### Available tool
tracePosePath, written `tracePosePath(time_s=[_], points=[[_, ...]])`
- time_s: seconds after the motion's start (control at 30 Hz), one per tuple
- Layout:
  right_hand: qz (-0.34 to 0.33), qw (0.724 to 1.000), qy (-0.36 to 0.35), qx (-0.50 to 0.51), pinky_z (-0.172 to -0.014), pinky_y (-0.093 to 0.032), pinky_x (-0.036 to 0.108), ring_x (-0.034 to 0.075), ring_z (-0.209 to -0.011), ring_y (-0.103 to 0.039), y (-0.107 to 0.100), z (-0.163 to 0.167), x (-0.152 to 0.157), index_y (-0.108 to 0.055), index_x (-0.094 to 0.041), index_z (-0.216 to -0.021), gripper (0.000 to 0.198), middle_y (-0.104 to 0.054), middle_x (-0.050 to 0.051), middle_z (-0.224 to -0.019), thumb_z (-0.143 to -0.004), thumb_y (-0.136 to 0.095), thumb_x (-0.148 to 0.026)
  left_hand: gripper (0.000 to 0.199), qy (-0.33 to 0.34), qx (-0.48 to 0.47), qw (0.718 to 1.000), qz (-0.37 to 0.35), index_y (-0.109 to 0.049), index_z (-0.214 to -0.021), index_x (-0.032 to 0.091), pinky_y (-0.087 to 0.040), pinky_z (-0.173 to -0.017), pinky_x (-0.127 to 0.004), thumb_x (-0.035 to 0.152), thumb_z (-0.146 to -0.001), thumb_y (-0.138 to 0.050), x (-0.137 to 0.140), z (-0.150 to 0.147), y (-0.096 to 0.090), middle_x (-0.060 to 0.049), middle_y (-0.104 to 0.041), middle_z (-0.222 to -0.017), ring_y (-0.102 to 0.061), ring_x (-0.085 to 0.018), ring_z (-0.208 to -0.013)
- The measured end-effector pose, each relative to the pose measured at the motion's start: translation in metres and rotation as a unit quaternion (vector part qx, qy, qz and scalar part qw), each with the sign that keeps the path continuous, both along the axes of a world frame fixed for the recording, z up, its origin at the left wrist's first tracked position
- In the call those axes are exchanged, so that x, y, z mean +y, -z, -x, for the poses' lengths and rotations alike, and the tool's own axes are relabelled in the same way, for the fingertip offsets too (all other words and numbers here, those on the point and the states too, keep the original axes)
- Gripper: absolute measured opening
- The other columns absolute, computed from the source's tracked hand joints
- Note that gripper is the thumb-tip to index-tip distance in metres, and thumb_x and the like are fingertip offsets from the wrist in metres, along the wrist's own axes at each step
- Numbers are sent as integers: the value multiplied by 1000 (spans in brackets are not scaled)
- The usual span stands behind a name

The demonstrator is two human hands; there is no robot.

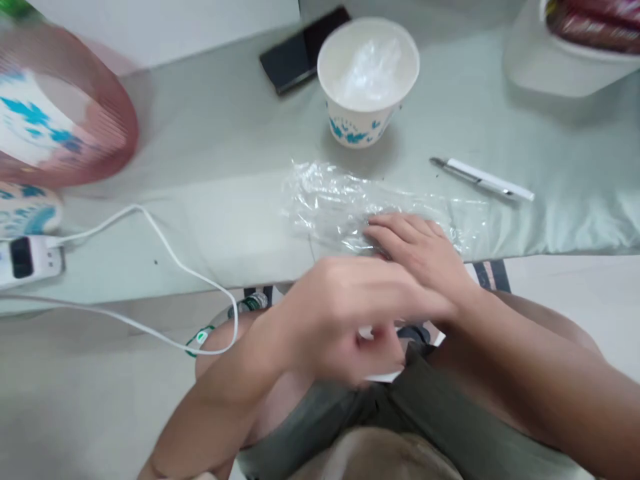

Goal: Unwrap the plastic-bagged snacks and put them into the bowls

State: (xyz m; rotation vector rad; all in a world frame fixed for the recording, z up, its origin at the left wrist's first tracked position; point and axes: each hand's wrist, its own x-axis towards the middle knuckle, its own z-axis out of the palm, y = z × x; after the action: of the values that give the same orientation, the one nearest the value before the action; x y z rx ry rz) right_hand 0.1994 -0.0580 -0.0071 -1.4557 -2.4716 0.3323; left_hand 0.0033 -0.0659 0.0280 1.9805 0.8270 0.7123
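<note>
A crinkled clear plastic bag (325,200) lies stretched along the near edge of the cloth-covered table. My right hand (413,247) rests palm down on it, fingers laid out flat and holding nothing. In front of my right wrist is my left hand (350,313), smeared by motion, so whether its fingers grip anything is unclear. Just beyond the bag stands a white paper cup (357,120) with blue leaf print and crumpled clear plastic (373,70) inside. To the right of the bag lies a white pen (483,179).
Behind the cup is a black phone (305,50). A pink translucent container (115,133) and a white power strip (37,260) with a looping white cable (175,257) occupy the left. At back right stands a white bin (565,63) holding dark red packets (595,27).
</note>
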Motion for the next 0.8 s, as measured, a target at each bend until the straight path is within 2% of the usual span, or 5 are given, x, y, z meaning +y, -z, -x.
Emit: tracePosePath(time_s=[0.17, 0.3, 0.47, 0.6, 0.8], points=[[-72, 997, -27, 26, -88, -50, 44, 30, -108, -67, 1, -9, 7, -68, -18, -98, 20, -71, 11, -125, -97, -48, -19, 46, -35, 232, 957, -169, -65, -127, 22, -42, -115, -54, 23, -82, -70, 37, 10, 8, -10, -64, -139, -51, -34, -138], [-123, 990, -16, 62, -92, -49, 45, 28, -107, -68, -11, -15, 10, -68, -20, -107, 20, -72, 10, -123, -97, -50, -20, 22, -69, 250, 944, -205, -71, -106, 22, -38, -118, -55, 15, -90, -59, 45, 4, 26, -8, -69, -132, -57, -29, -133], [-223, 926, 106, 285, -104, -44, 54, 33, -127, -59, -18, -44, 11, -60, -25, -125, 36, -66, 12, -130, -96, -47, -42, 15, -226, 20, 974, 32, -72, -91, 20, -57, -88, -38, 24, -89, -58, 52, 2, 14, -7, -78, -98, -73, -21, -94], [-100, 851, 198, 476, -100, -50, 52, 29, -125, -61, -5, -61, 17, -52, -28, -134, 42, -63, 12, -133, -96, -35, -33, 19, -340, -211, 870, 289, -67, -79, 19, -58, -67, -28, 37, -78, -73, 58, 2, 3, -3, -76, -80, -71, -17, -73], [151, 885, 29, 440, -109, -44, 55, 32, -136, -52, -16, -24, 21, -28, -23, -152, 88, -53, 18, -147, -78, -72, -43, 33, -295, -256, 766, 511, -67, -90, 20, -59, -59, -27, 31, -66, -85, 53, -12, -2, -4, -75, -85, -74, -19, -73]])
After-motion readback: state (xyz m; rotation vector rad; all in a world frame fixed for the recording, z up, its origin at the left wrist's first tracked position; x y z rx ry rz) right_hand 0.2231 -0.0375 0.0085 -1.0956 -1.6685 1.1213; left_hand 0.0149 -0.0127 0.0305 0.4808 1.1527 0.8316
